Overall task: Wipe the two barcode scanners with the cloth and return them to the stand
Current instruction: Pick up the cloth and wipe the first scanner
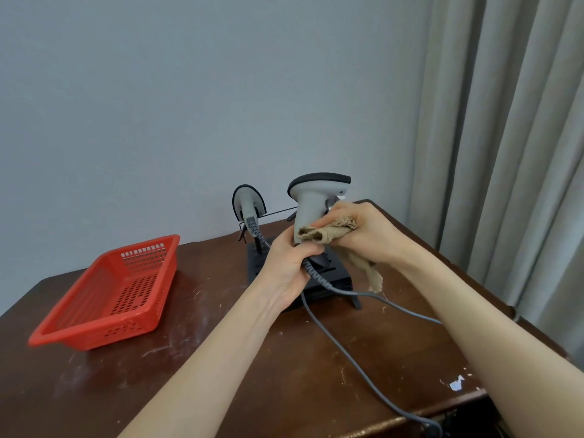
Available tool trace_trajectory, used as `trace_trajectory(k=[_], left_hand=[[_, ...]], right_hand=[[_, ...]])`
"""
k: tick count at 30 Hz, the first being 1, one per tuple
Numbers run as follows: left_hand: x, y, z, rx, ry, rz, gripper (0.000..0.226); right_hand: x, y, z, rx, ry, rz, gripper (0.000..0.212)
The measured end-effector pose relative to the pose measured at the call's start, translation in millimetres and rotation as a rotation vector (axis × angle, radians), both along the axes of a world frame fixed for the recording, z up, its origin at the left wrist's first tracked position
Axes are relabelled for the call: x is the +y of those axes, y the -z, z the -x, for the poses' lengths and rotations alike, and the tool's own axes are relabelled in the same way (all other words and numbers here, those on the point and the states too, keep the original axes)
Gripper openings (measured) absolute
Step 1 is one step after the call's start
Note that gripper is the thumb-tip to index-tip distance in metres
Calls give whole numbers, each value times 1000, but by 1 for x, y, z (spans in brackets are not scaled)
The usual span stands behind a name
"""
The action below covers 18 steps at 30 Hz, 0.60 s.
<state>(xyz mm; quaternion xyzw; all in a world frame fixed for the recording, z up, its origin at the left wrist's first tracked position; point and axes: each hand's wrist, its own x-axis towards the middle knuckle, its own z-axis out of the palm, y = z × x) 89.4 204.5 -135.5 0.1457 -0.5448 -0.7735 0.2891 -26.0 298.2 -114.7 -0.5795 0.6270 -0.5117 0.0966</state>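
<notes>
Over brown table, left fingers clamp scanner low; right fingers pinch cloth against its handle.

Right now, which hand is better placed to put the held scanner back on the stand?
Left, likely. The left hand grips the barcode scanner at its handle base, near the black stand; the right hand is busy pressing the tan cloth against the handle.

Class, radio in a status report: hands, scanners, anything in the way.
Left hand grips scanner at base. Right hand presses cloth on handle. Second scanner on stand. Nothing blocking.
</notes>
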Motion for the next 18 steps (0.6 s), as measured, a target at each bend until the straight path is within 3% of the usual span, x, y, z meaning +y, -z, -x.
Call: trace_trajectory(k=[6,8,10,13,15,18], left_hand=[[8,1,0,20,75,-38,45],[8,-1,1,58,96,-84,46],[5,-4,1,78,92,-85,39],[0,-3,0,62,48,-10,38],[1,0,-2,52,61,9,36],[4,2,0,13,67,15,39]], right_hand=[[-13,-7,9,64,426,79,20],[-13,-6,7,41,389,93,27],[-8,-4,1,2,209,76,32],[2,-7,-6,-19,-3,1,27],[0,-11,-2,-19,30,-17,24],[-12,-12,9,31,304,61,24]])
